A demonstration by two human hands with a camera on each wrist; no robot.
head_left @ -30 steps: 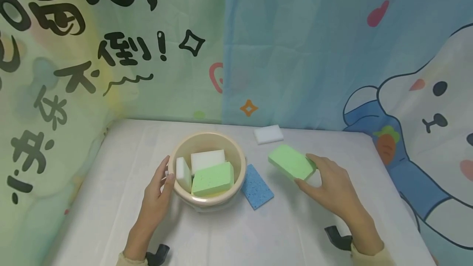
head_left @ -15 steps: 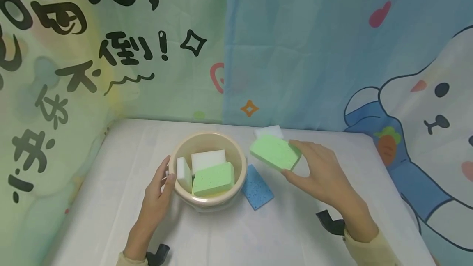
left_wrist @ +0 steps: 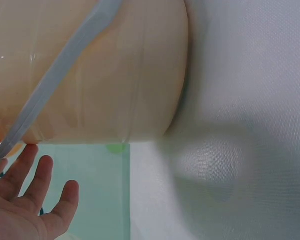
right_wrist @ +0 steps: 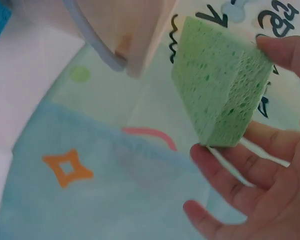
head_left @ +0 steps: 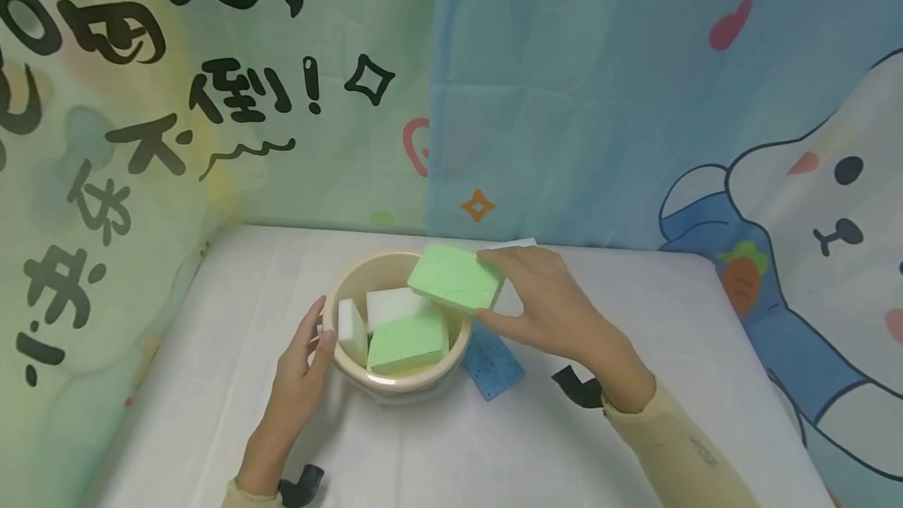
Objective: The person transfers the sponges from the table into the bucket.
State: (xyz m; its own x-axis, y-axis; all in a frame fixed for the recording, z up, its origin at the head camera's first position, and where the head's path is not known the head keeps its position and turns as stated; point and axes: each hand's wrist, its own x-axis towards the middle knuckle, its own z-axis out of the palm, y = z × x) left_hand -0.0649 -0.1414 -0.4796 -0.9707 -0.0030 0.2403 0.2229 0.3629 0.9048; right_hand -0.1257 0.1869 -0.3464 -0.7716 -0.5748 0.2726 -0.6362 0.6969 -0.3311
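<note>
A green sponge (head_left: pixel 457 277) is pinched between the thumb and fingers of my right hand (head_left: pixel 546 300), above the right side of a cream bucket's (head_left: pixel 402 387) opening. The right wrist view shows this porous sponge (right_wrist: pixel 217 82) tilted in the air, apart from the bucket rim. Inside the bucket lie another green sponge (head_left: pixel 407 343), two white sponges, one at the back (head_left: pixel 395 306) and one at the left, and a sliver of something yellow. My left hand (head_left: pixel 299 379) touches the bucket's left side. In the left wrist view its fingers (left_wrist: pixel 42 175) look fairly straight against the outer wall.
A blue sponge (head_left: pixel 492 363) lies flat on the white-covered table (head_left: pixel 437 461), just right of the bucket. Behind my right hand, the edge of a white sponge (head_left: pixel 518 242) shows. The bucket has a grey handle (left_wrist: pixel 55 80). A printed cloth (head_left: pixel 564 100) hangs behind the table.
My right hand has carried the green sponge leftward from the table's right side to above the bucket. My left hand and the bucket stay put.
</note>
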